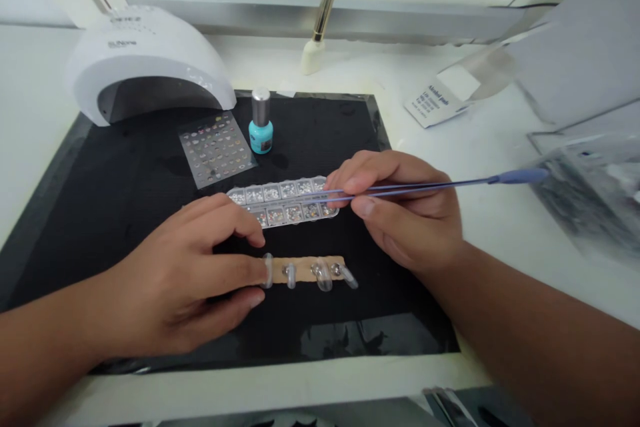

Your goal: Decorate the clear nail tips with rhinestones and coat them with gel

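My right hand (405,207) pinching slender blue metal tweezers (430,185), tips over right end of clear plastic compartment tray of glittering rhinestones (283,202). Left hand (170,273) loosely curled, holding nothing, fingertip (257,271) against glossy clear nail tips (324,275) on tan adhesive strip (305,268), all on matte black mat (320,133).

Left hand (170,277), right hand (407,217): both bare, fingers slender, nails trimmed short, rounded, unpainted. Left forearm (45,327), right forearm (543,340): likewise bare out to frame edge.
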The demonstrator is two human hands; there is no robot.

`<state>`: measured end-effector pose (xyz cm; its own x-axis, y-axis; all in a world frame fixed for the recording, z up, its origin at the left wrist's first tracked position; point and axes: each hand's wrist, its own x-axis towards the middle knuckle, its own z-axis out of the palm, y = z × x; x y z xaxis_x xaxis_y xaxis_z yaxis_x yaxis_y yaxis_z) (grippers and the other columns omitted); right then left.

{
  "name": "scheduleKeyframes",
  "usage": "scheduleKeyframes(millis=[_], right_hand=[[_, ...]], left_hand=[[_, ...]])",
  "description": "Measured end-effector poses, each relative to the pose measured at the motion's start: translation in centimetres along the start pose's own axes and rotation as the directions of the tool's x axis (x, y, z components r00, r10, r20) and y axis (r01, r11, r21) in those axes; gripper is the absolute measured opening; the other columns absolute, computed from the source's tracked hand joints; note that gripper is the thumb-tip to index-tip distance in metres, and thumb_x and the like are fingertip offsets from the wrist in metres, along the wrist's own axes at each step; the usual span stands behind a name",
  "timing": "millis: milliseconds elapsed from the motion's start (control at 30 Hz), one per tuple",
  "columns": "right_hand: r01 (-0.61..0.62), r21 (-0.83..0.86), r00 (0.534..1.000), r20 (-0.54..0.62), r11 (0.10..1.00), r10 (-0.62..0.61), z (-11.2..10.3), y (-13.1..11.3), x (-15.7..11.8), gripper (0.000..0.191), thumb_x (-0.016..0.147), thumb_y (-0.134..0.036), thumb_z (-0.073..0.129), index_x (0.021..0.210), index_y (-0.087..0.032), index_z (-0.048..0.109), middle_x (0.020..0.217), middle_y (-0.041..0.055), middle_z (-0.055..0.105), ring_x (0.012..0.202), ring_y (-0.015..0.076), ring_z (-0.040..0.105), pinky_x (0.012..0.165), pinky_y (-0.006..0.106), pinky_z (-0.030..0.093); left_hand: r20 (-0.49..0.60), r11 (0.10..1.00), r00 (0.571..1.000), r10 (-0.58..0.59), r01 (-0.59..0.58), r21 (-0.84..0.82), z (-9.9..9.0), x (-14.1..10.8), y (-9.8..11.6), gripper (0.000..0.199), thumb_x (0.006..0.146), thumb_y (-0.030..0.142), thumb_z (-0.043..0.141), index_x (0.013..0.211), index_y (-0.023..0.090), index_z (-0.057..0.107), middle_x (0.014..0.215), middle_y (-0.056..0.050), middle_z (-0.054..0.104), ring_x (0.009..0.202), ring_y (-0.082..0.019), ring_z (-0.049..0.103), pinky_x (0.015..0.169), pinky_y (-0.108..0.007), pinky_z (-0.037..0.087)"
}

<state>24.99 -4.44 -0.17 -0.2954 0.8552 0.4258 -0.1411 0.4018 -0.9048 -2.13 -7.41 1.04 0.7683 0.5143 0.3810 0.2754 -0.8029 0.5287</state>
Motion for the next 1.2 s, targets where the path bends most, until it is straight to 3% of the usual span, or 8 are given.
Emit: scheduleKeyframes(millis=[133, 300, 400, 700, 967, 1200], right_hand=[[-0.030, -0.015, 0.999, -0.015, 0.999, 0.030, 0.0, -0.1, 0.0, 0.005, 0.088, -0.025, 0.075, 0.088, -0.022, 0.071, 0.078, 0.0009, 0.067, 0.074, 0.0174, 0.066, 0.074, 0.035, 0.057], [-0.055, 0.031, 0.998, 0.015, 0.998, 0.054, 0.0, -0.1, 0.0, 0.004, 0.087, -0.018, 0.072, 0.090, -0.021, 0.073, 0.081, 0.0017, 0.068, 0.075, 0.0164, 0.065, 0.071, 0.032, 0.054], [-0.094, 0.079, 0.995, 0.021, 0.992, 0.093, 0.0, -0.1, -0.2, 0.004, 0.088, -0.019, 0.072, 0.091, -0.022, 0.073, 0.081, 0.0013, 0.067, 0.076, 0.0166, 0.064, 0.073, 0.032, 0.053], [-0.174, 0.122, 0.982, 0.095, 0.977, 0.163, -0.1, 0.2, -0.3, 0.009, 0.088, -0.027, 0.075, 0.087, -0.020, 0.071, 0.079, 0.0004, 0.065, 0.071, 0.0141, 0.063, 0.068, 0.029, 0.051], [-0.168, 0.154, 0.983, 0.097, 0.974, 0.154, 0.0, 0.7, -0.2, 0.009, 0.086, -0.024, 0.075, 0.085, -0.018, 0.069, 0.077, -0.0020, 0.064, 0.066, 0.0105, 0.063, 0.065, 0.024, 0.049], [-0.138, 0.206, 0.989, 0.075, 0.969, 0.125, -0.2, 0.7, -0.3, 0.011, 0.088, -0.027, 0.075, 0.087, -0.019, 0.069, 0.079, -0.0016, 0.065, 0.067, 0.0102, 0.064, 0.066, 0.024, 0.051]], left_hand=[[-0.016, 0.998, 0.999, -0.034, 0.033, -0.059, -0.4, -0.2, 0.1, 0.024, 0.092, 0.011, 0.061, 0.113, 0.021, 0.066, 0.113, -0.008, 0.056, 0.098, -0.020, 0.056, 0.081, -0.036, 0.052], [-0.159, 0.990, 0.979, -0.131, 0.119, -0.079, -1.1, -0.3, -0.2, 0.019, 0.094, 0.009, 0.058, 0.109, 0.021, 0.057, 0.106, -0.005, 0.057, 0.094, -0.017, 0.058, 0.078, -0.031, 0.052], [-0.192, 0.982, 0.963, -0.187, 0.184, -0.037, -1.0, 0.0, -1.1, 0.016, 0.097, 0.011, 0.057, 0.107, 0.022, 0.058, 0.103, -0.003, 0.058, 0.093, -0.016, 0.059, 0.081, -0.030, 0.051], [-0.075, 0.981, 0.980, -0.182, 0.186, 0.055, 0.0, 1.4, -3.3, 0.019, 0.099, 0.026, 0.062, 0.117, 0.021, 0.064, 0.112, -0.005, 0.067, 0.103, -0.021, 0.061, 0.094, -0.038, 0.048], [0.018, 0.973, 0.983, -0.180, 0.175, 0.153, -0.3, 3.3, -3.7, 0.019, 0.099, 0.029, 0.059, 0.109, 0.016, 0.069, 0.105, -0.009, 0.071, 0.097, -0.026, 0.066, 0.085, -0.040, 0.049], [0.146, 0.992, 0.987, -0.066, 0.049, 0.118, -1.3, 5.3, -4.6, 0.021, 0.091, 0.037, 0.072, 0.100, 0.018, 0.072, 0.091, -0.005, 0.069, 0.083, -0.021, 0.064, 0.077, -0.034, 0.045]])
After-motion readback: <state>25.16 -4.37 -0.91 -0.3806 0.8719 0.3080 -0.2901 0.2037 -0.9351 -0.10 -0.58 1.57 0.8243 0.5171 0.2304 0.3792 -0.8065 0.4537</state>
